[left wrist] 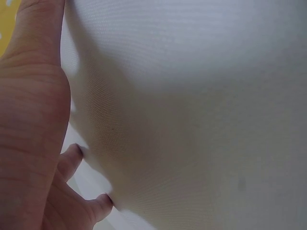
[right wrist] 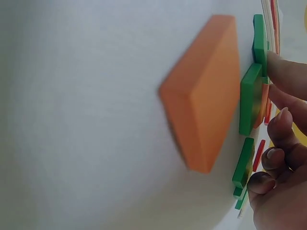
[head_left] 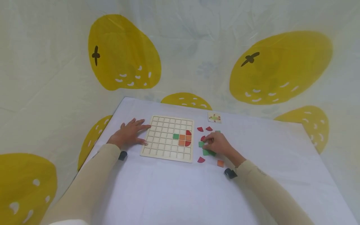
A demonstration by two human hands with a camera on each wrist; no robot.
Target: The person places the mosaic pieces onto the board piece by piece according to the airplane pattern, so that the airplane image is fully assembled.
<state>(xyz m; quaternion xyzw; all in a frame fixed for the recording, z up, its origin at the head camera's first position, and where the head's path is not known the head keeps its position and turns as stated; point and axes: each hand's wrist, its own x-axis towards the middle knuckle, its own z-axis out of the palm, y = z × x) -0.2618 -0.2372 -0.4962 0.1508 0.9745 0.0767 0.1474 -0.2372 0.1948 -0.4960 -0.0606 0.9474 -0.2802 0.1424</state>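
My left hand [head_left: 129, 132] lies with fingers spread by the left side of a gridded wooden board [head_left: 161, 150], its thumb and a fingertip at the edge. On the board's right side sit one green square tile [head_left: 175, 136], several orange square tiles [head_left: 182, 142] and red quarter-round tiles [head_left: 187, 143]. My right hand [head_left: 217, 143] is bent over a loose cluster of green tiles [right wrist: 249, 100] right of the board. Its thumb and index fingertips are right at the green tiles, with nothing seen between them. The other fingers are loosely curled.
Several red quarter-round tiles [head_left: 201, 160] lie loose between board and right hand. A single orange tile [head_left: 220, 163] lies nearer me. Beyond the hand is a small pattern card [head_left: 214, 117]. A white cloth [head_left: 168, 193] covers the table; a lemon-print curtain [head_left: 194, 62] hangs behind.
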